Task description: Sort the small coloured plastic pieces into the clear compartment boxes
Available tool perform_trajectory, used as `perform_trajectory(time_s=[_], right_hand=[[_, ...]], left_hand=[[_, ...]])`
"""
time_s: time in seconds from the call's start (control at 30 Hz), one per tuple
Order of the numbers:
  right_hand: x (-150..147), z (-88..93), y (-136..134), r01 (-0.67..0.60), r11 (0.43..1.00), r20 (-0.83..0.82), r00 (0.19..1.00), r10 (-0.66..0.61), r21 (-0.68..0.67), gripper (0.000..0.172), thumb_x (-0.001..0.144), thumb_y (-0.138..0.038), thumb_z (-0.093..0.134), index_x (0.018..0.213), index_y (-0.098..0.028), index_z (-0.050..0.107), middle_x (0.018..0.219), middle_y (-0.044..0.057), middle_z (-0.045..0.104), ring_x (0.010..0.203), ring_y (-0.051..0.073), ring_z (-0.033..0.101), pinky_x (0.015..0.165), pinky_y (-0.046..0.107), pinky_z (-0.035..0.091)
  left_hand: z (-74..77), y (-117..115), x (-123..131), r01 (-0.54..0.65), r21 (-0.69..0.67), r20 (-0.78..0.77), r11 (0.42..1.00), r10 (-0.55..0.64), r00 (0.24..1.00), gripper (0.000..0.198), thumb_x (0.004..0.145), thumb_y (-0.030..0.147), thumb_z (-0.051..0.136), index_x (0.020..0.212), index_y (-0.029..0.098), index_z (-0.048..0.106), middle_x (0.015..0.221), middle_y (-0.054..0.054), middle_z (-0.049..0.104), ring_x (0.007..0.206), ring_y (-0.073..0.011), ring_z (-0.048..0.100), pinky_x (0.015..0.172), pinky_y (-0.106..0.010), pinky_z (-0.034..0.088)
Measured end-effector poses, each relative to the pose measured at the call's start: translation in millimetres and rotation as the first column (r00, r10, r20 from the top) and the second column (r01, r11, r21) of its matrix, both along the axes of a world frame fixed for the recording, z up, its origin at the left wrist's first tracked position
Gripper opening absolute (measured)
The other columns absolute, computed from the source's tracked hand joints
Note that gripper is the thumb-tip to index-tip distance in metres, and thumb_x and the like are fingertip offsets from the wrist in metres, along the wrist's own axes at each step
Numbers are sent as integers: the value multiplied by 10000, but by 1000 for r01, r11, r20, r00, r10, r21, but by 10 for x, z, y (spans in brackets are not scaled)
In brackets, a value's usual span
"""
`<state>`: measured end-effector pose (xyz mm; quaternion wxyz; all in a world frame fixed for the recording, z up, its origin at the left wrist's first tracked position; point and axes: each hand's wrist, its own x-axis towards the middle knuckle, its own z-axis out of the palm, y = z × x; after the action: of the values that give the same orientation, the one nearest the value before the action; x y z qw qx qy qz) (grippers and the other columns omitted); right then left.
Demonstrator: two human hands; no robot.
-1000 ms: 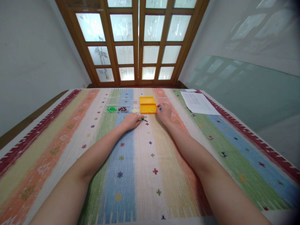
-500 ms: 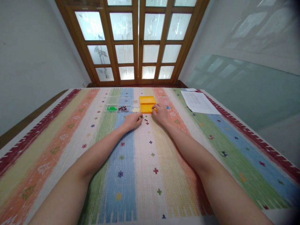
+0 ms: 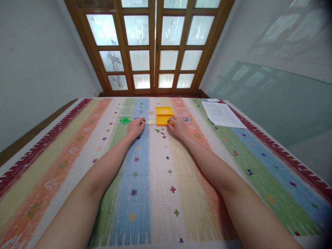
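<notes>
My left hand (image 3: 136, 127) is over the clear box of dark brown pieces and covers most of it. Its thumb and fingertips are closed together; anything between them is too small to see. At the front right corner of an open yellow box (image 3: 161, 120) rests my right hand (image 3: 177, 127), fingers pinched at the rim, their contents hidden. Small green pieces (image 3: 157, 130) and dark pieces (image 3: 162, 133) lie loose on the cloth between the hands. Cream pieces (image 3: 150, 122) sit in a clear box beside the yellow one. Farther left, green pieces (image 3: 125, 120) fill another clear box.
Right of the yellow box, a clear box holds a few blue pieces (image 3: 185, 119), partly behind my right hand. A printed paper sheet (image 3: 220, 114) lies at the table's far right. The striped tablecloth (image 3: 160, 193) covers the table; wooden glazed doors (image 3: 154, 52) stand beyond.
My left hand has moved left from the loose pieces to the box of dark pieces. Green pieces now show on the cloth where it was. My right hand has hardly moved.
</notes>
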<state>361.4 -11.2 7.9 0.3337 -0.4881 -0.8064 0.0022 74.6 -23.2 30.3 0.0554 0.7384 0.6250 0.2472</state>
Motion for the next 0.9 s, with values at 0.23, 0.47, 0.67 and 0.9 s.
perform_trajectory(time_s=[0.23,0.47,0.67,0.9], right_hand=[[-153,14,-110,-185,983,179,967,181,6,176,1010,-260,549,1001,-214,719,1040,109,697,1014,273,575,950,409,392],[-261,-2,-183,-262,963,243,932,269,-61,224,1054,-281,511,1022,-231,726,1002,94,697,967,248,574,869,361,398],[-316,8,-215,-288,956,296,910,291,-57,214,1044,-266,532,1023,-222,740,999,107,683,978,256,559,875,370,409],[-350,2,-236,-326,943,267,904,333,-73,185,1036,-271,560,1014,-227,738,1018,102,672,999,256,558,877,370,418]], left_hand=[[-7,194,-471,-323,37,164,946,313,936,347,970,332,491,1185,225,741,909,-57,754,838,-223,669,733,-298,422],[-32,259,-752,-482,-15,251,876,470,846,325,924,328,519,1158,234,724,928,-47,749,881,-227,669,724,-297,421],[-28,240,-726,-479,-22,256,877,468,846,339,926,302,494,1182,234,704,896,-40,730,863,-218,661,721,-293,421],[-35,195,-534,-351,21,190,936,341,921,347,954,299,471,1186,229,720,859,-40,726,813,-216,657,713,-297,411]])
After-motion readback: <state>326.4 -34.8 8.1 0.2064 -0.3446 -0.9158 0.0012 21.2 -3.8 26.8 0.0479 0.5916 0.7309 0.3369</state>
